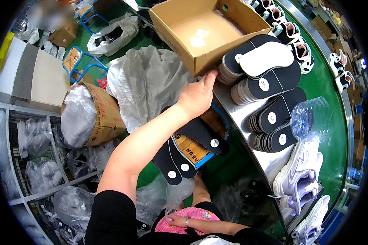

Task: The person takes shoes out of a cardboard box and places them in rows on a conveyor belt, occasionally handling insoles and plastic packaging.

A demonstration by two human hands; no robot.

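Observation:
My left arm stretches up across the middle, and my left hand (pixel 197 96) is curled at the lower corner of an open cardboard box (pixel 233 48). One finger points up between the box and a stack of black insoles (pixel 263 84). What the fingers pinch, if anything, is hidden. Low in the view, over a pink patterned apron (pixel 198 214), my right hand (pixel 177 221) is closed at a thin clear plastic bag (pixel 179 192). Black insoles (pixel 172 163) with round white stickers lie on a wooden stool (pixel 191 150) between my arm and knees.
The metal bench (pixel 262 159) on the right holds more insole stacks (pixel 274 118), a white insole (pixel 267 59), a clear plastic tub (pixel 310 119) and lilac-white sneakers (pixel 300 175). A greyish plastic sack (pixel 147 77), a bag-filled carton (pixel 104 112) and a wire rack (pixel 49 159) stand left.

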